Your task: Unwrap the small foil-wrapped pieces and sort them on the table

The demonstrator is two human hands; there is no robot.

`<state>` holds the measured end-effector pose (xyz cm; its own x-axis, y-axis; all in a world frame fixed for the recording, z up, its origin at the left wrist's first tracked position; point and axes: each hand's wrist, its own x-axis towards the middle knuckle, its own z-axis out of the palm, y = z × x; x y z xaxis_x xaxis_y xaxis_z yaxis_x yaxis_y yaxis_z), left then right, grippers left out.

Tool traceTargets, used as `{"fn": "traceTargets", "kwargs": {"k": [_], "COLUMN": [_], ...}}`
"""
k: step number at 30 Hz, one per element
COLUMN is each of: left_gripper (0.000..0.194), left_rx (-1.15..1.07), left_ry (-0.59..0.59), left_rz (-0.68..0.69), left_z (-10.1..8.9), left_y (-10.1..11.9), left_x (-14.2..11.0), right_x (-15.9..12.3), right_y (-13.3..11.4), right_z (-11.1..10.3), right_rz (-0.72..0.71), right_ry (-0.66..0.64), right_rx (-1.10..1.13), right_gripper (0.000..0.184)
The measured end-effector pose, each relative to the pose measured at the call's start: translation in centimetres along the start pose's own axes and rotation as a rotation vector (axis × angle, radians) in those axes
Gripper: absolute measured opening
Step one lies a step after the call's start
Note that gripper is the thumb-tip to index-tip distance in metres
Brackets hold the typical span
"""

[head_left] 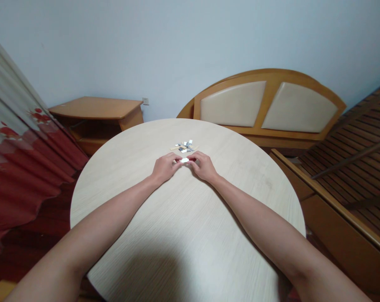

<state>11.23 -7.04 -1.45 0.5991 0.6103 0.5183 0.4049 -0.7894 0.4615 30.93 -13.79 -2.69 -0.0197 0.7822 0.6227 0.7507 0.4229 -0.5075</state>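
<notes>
Between my two hands is a small bright white piece [185, 160], flat-looking and too small to name more exactly. My left hand [166, 167] pinches its left end with thumb and fingers. On the other side my right hand [202, 165] grips the right end in the same way. Just beyond the fingertips lies a loose pile of small flat pieces [184, 147] in white, dark grey and tan. Both hands are low over the round pale wood-grain table [177, 222]; whether they rest on it I cannot tell.
A wooden bedside cabinet [98, 107] stands at the back left, near a red and white curtain [26, 167]. Behind the table is a bed headboard [271, 100] with cream panels. Wooden slats [353, 167] and a bed side rail [334, 209] lie to the right.
</notes>
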Motion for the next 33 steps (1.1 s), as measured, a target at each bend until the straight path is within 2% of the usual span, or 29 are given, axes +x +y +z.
{"fn": "traceTargets", "kwargs": {"k": [14, 26, 29, 33], "left_gripper": [0.012, 0.012, 0.018, 0.028], "left_rx": [-0.014, -0.003, 0.069, 0.222], "left_ry": [-0.001, -0.007, -0.018, -0.047], "left_rz": [-0.009, -0.009, -0.031, -0.056], "left_z": [-0.03, -0.08, -0.26, -0.26], "left_y": [0.01, 0.06, 0.29, 0.32], "left_x": [-0.06, -0.07, -0.04, -0.02], "right_x": [0.00, -0.01, 0.02, 0.06], "right_y": [0.40, 0.13, 0.20, 0.14], "right_z": [0.12, -0.03, -0.18, -0.59], "right_rz": [-0.016, 0.000, 0.045, 0.191], "right_ry": [-0.014, -0.032, -0.029, -0.022], "right_rx": [-0.011, -0.018, -0.042, -0.126], "right_gripper": [0.016, 0.009, 0.009, 0.012]}}
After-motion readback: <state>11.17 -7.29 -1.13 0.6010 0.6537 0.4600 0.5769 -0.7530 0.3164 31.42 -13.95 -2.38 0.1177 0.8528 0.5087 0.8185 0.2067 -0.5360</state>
